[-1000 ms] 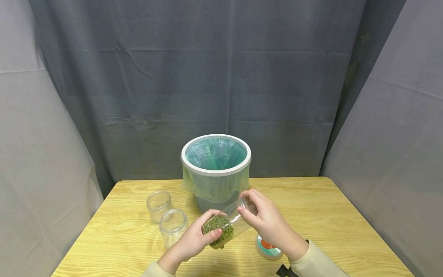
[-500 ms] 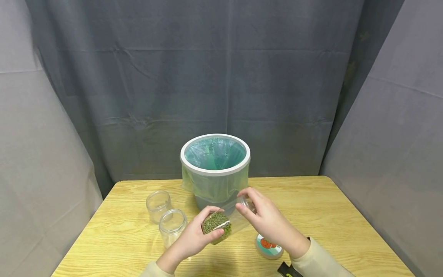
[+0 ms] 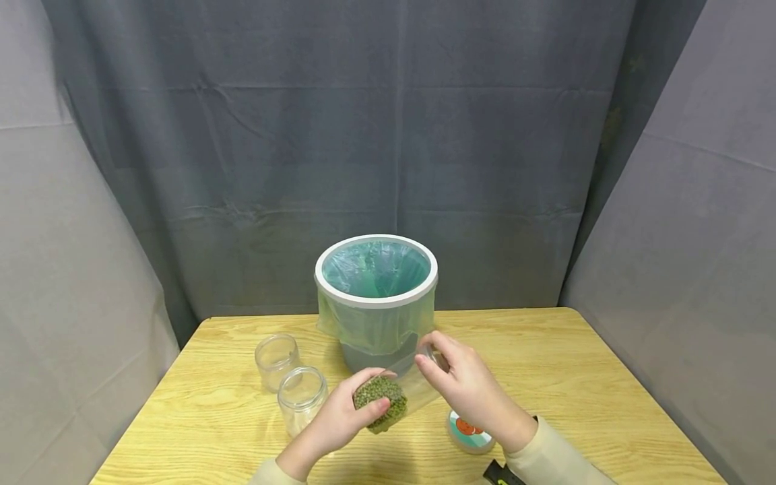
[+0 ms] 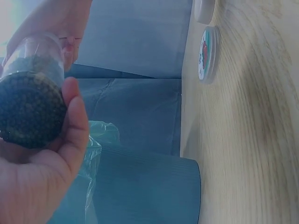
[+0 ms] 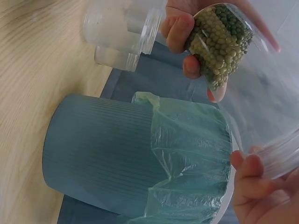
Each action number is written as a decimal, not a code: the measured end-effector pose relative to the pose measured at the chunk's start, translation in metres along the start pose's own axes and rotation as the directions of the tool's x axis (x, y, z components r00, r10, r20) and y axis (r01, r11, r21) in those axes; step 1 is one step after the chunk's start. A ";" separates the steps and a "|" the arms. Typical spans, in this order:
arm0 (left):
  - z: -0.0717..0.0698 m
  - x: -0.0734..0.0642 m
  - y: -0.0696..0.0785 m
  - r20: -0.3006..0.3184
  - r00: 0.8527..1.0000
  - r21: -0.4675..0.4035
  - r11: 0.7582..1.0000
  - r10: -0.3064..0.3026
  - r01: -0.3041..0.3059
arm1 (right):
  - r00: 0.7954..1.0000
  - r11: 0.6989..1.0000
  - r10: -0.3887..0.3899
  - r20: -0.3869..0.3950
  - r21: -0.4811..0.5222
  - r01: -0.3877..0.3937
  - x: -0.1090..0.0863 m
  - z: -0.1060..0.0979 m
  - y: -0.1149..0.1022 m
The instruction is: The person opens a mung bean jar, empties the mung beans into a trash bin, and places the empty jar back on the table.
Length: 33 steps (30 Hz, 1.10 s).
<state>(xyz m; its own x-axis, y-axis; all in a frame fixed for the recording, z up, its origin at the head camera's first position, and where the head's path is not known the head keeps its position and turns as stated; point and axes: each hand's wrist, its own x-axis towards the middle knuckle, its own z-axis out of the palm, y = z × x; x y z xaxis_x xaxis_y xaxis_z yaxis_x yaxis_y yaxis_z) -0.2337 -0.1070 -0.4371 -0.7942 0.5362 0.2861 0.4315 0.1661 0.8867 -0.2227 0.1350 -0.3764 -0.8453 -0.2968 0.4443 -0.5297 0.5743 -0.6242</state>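
Observation:
A clear jar is held tilted in the air between both hands, in front of the bin. Green beans, which look like mung beans, fill its lower end. My left hand grips this bean-filled end, with the thumb over the near side. At the raised end, my right hand curls its fingers and thumb round the ridged clear rim, seen up close in the right wrist view. From the left wrist view, the jar's round base faces the camera, dark with beans.
Behind the hands stands a bin with a white ring and green liner. Two clear jars are to the left. A round lid with an orange picture lies under my right forearm, near a black object.
The jar has turned and tipped slightly in the hands, and the beans have shifted inside it. The right hand's fingers have moved a little about the rim. Everything on the table stays put.

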 end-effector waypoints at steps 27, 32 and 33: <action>-0.002 -0.002 -0.001 0.067 0.997 -0.016 1.000 -0.024 0.025 | 0.995 0.996 -0.086 -0.050 0.001 0.086 -0.003 0.005 0.004; -0.003 -0.003 -0.001 0.076 0.997 -0.025 0.999 -0.027 0.029 | 0.993 0.994 -0.108 -0.057 -0.004 0.108 -0.003 0.006 0.005; -0.003 -0.003 -0.001 0.077 0.997 -0.029 0.999 -0.027 0.029 | 0.992 0.994 -0.112 -0.058 -0.008 0.112 -0.003 0.006 0.005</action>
<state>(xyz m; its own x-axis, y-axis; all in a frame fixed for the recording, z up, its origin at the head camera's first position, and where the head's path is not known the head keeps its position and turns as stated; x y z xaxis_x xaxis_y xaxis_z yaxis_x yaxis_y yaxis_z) -0.2330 -0.1111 -0.4379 -0.7702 0.5936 0.2330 0.3956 0.1581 0.9047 -0.2229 0.1346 -0.3849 -0.7749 -0.3143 0.5483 -0.6205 0.5433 -0.5655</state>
